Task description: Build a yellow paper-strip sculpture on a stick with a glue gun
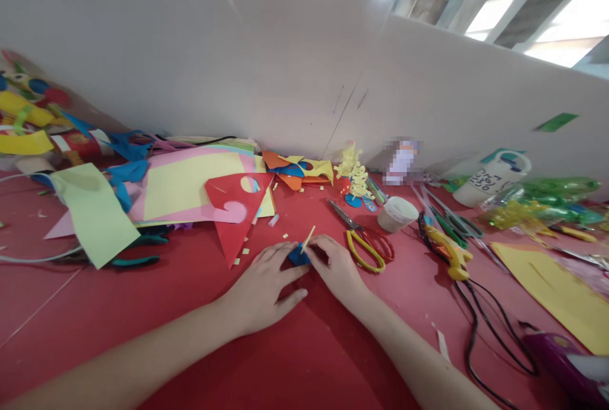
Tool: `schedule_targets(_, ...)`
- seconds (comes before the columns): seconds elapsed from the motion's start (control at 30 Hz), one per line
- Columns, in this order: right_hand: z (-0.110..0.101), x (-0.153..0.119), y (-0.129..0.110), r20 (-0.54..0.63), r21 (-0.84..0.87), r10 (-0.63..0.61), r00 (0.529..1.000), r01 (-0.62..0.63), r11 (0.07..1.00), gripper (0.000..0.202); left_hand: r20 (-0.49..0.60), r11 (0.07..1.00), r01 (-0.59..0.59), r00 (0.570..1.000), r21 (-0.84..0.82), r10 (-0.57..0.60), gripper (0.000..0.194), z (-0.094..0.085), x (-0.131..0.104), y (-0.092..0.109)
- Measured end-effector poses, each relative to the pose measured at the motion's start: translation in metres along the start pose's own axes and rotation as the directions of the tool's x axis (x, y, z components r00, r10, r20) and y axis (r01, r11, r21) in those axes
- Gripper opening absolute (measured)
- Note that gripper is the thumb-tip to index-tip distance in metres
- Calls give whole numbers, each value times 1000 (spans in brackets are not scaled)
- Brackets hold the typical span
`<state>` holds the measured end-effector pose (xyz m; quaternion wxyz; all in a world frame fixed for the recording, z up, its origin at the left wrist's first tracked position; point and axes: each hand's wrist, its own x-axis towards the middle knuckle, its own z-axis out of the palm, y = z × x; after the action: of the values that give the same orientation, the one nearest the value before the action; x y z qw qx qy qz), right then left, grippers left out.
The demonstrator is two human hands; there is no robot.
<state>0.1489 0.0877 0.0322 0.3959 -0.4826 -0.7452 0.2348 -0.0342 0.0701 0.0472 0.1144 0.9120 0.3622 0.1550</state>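
Observation:
In the head view, a small blue paper piece (299,255) lies low over the red table between my two hands. My left hand (261,286) steadies it with the fingers, the index finger along its near side and the thumb stretched apart. My right hand (337,267) pinches a thin pale yellow paper strip (309,239) between thumb and fingertips, its end sticking up above the blue piece. Whether strip and piece touch is hidden by the fingers. Right of my hands lie scissors (364,248) with yellow and red handles. A red paper triangle (233,210) with cut-outs rests to the left.
A white cup (398,214) stands behind the scissors. At right are a yellow glue gun (450,251) with a black cord, yellow sheets (556,296) and a purple tool (568,362). Coloured sheets (185,188) and pliers (137,261) lie left. A pale wall (238,67) rises behind.

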Motion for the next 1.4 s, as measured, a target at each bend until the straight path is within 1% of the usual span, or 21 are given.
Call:
schedule_targets(0.33, 3, 0, -5, 25, 31, 1, 1000, -2, 1000, 13, -26, 1000, 15, 1000, -27, -15, 37, -2, -3, 1)
schedule_targets(0.47, 7, 0, -6, 33, 37, -5, 999, 4, 999, 14, -9, 999, 35, 999, -8, -35, 39, -3, -5, 0)
schedule_targets(0.53, 9, 1, -6, 18, 55, -5, 1000, 4, 998, 15, -13, 1000, 12, 1000, 3, -12, 44, -3, -5, -2)
schedule_targets(0.63, 13, 1, -3, 5, 87, -2, 1000, 1, 996, 17, -36, 1000, -14, 999, 13, 14, 44, -2, -5, -6)
schedule_targets(0.8, 14, 0, 2, 38, 145, 35, 999, -40, 989, 19, -77, 999, -35, 996, 15, 36, 47, 3, -6, -12)
schedule_targets(0.87, 14, 0, 2, 36, 157, 43, 998, -49, 986, 21, -68, 1000, -26, 997, 11, 27, 50, 4, -5, -13)
schedule_targets(0.97, 13, 0, 1, 20, 166, 56, 998, -58, 984, 25, -26, 1000, -10, 1000, -13, 10, 53, 3, -5, -12)
schedule_targets(1.1, 10, 1, -2, -1, 158, 88, 996, -87, 984, 30, -7, 996, 26, 1000, -89, -27, 57, -1, -6, -7)
schedule_targets(1.23, 7, 1, -3, 8, 153, 107, 994, -107, 982, 25, -48, 991, 23, 998, -132, -30, 56, -1, -6, -6)
schedule_targets(1.4, 6, 1, -1, 7, 141, 94, 996, -94, 985, 15, -53, 995, 8, 999, -97, -13, 53, 5, -6, -8)
